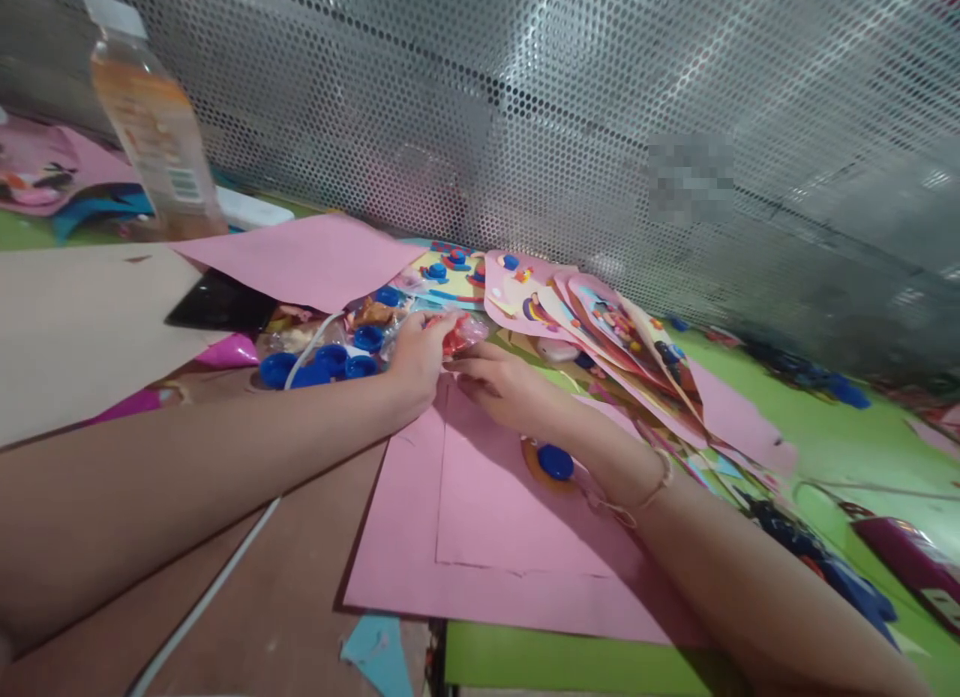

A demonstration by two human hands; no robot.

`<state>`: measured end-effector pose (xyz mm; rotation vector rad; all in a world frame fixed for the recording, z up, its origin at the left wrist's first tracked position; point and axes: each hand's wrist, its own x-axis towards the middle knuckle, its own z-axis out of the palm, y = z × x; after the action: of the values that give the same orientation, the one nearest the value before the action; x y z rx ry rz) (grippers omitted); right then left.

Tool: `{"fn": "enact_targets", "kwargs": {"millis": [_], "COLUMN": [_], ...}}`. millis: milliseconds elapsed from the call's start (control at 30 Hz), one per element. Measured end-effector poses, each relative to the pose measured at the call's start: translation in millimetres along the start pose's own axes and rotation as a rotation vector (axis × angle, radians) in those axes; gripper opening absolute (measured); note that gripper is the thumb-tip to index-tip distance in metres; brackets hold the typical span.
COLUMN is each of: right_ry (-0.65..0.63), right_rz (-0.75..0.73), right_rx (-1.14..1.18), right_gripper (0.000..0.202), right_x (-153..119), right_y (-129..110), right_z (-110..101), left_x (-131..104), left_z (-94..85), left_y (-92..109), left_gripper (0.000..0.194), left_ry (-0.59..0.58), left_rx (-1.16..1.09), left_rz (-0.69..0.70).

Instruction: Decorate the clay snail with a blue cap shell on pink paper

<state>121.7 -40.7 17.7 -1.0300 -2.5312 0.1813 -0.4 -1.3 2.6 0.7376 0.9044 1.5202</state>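
Observation:
My left hand [421, 362] is closed, its thumb and fingers gripping a small clear plastic bag [466, 332] with red and pink contents. My right hand [514, 387] is right beside it, its bent fingers drawn together at the bag's near edge. What those fingers hold, if anything, is hidden. Below both hands lies a pink sheet [495, 517] with a dark rectangle outline drawn on it. A blue round cap [555, 462] on an orange-brown disc rests on the sheet under my right wrist. More blue caps [330, 359] are clustered left of my left hand.
A perforated metal panel [480, 107] rises behind the table. A bottle [154, 127] stands at back left, near a loose pink sheet [300, 257]. Decorated pink cutouts [600, 317] overlap at back right. A white cable [217, 587] crosses the brown board; a magenta device [911, 557] lies far right.

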Motion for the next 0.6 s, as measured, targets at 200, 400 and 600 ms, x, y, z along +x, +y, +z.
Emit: {"fn": "enact_targets", "kwargs": {"millis": [200,400,600], "right_ry": [-0.044,-0.031,-0.002], "right_rz": [-0.058,-0.045,0.064], "right_rx": [-0.016,-0.007,0.003], "right_gripper": [0.032,0.028,0.023], "right_x": [-0.5,-1.0,1.8], "right_y": [0.9,-1.1,-5.2], "right_z": [1.7,1.4,3.9], "left_x": [-2.4,-4.0,-4.9], "left_z": [3.9,4.4,2.8], "left_y": [7.2,9.1,9.3], "left_gripper": [0.019,0.023,0.024], "left_ry": [-0.013,-0.035,-0.032], "left_rx": [-0.107,-0.167,-0.181], "left_rz": [-0.115,-0.167,-0.183]}}
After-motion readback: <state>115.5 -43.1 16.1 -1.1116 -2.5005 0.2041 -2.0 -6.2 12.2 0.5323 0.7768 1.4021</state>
